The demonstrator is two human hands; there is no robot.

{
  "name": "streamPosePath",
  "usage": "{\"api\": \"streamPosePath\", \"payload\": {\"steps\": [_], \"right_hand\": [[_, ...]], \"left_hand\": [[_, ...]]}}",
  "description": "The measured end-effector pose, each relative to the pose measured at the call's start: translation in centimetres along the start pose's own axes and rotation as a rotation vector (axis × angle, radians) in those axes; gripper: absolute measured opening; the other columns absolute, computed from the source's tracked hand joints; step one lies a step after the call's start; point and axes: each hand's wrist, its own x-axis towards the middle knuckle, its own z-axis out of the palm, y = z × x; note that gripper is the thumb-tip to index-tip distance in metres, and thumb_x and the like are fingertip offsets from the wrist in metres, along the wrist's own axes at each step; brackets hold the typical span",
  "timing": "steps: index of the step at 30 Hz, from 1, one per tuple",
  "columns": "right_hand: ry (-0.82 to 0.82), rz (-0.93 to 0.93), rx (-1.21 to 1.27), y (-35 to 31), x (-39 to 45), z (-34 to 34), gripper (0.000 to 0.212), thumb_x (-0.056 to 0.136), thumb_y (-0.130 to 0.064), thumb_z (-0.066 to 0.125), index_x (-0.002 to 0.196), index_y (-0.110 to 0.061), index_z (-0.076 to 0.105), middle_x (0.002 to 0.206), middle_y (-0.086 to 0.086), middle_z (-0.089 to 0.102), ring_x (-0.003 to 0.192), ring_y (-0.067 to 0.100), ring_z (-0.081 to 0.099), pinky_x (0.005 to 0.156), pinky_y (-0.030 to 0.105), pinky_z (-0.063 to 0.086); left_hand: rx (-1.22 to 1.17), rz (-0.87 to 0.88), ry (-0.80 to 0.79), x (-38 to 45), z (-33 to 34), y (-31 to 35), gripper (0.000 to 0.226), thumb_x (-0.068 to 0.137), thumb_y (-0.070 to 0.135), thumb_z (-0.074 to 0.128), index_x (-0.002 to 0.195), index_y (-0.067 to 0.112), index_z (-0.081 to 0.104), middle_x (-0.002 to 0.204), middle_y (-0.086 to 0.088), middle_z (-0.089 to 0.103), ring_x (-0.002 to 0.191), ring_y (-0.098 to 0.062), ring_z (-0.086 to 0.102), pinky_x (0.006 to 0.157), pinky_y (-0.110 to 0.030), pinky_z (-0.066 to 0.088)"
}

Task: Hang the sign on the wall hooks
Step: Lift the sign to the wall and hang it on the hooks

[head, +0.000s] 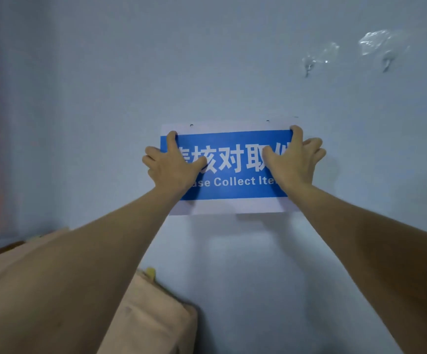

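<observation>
Both hands, left hand [174,164] and right hand [293,159], spread open, press the blue-and-white paper sign [232,169] flat on the pale wall [207,72]; next, I think, its 2 top holes must go up onto the 2 clear plastic hooks [308,69].

Bare wall [207,60] above sign [232,190]; two clear hooks [308,69] upper right, unobstructed.

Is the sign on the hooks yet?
Cannot tell. Both hands press the sign to the wall; its holes look dark. Two hooks sit upper right.
</observation>
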Motion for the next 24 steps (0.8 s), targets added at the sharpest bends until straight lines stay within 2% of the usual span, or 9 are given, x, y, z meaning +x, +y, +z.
{"api": "streamPosePath", "payload": {"steps": [9,14,19,21,24], "right_hand": [[0.244,0.066,-0.123,6.2,7.7,-9.6,0.069,0.081,-0.039,0.063,0.141,-0.019,0.036,0.128,0.015,0.035,0.117,0.032,0.035,0.095,0.039,0.043],[0.325,0.068,-0.143,7.0,9.4,-11.1,0.069,0.082,-0.034,0.065,0.142,-0.017,0.036,0.125,0.015,0.035,0.113,0.031,0.042,0.092,0.036,0.045],[0.368,0.057,-0.172,7.1,10.9,-11.8,0.068,0.083,-0.032,0.064,0.143,-0.020,0.036,0.123,0.014,0.035,0.112,0.031,0.043,0.086,0.030,0.042],[0.372,0.045,-0.185,6.8,11.8,-12.2,0.067,0.083,-0.033,0.064,0.143,-0.022,0.037,0.123,0.014,0.035,0.112,0.031,0.044,0.088,0.031,0.044],[0.363,0.038,-0.242,5.9,13.5,-12.6,0.068,0.084,-0.037,0.062,0.146,-0.027,0.036,0.126,0.014,0.034,0.114,0.031,0.045,0.094,0.041,0.049]], "left_hand": [[-0.222,0.177,-0.187,1.2,9.6,12.9,0.083,0.068,0.053,0.071,0.138,0.033,0.031,0.129,-0.016,0.031,0.119,-0.037,0.032,0.093,-0.044,0.038],[-0.288,0.252,-0.231,2.5,12.3,15.9,0.085,0.069,0.052,0.073,0.139,0.031,0.030,0.130,-0.017,0.031,0.120,-0.037,0.032,0.095,-0.047,0.038],[-0.324,0.299,-0.235,3.7,13.6,17.8,0.086,0.069,0.051,0.073,0.140,0.030,0.029,0.130,-0.018,0.032,0.119,-0.037,0.033,0.095,-0.046,0.038],[-0.341,0.310,-0.226,4.4,13.8,18.5,0.086,0.069,0.051,0.072,0.140,0.030,0.029,0.130,-0.018,0.032,0.119,-0.037,0.033,0.094,-0.045,0.038],[-0.366,0.305,-0.216,5.5,14.1,19.7,0.086,0.070,0.052,0.072,0.141,0.030,0.029,0.131,-0.018,0.031,0.120,-0.037,0.032,0.094,-0.046,0.038]]}}
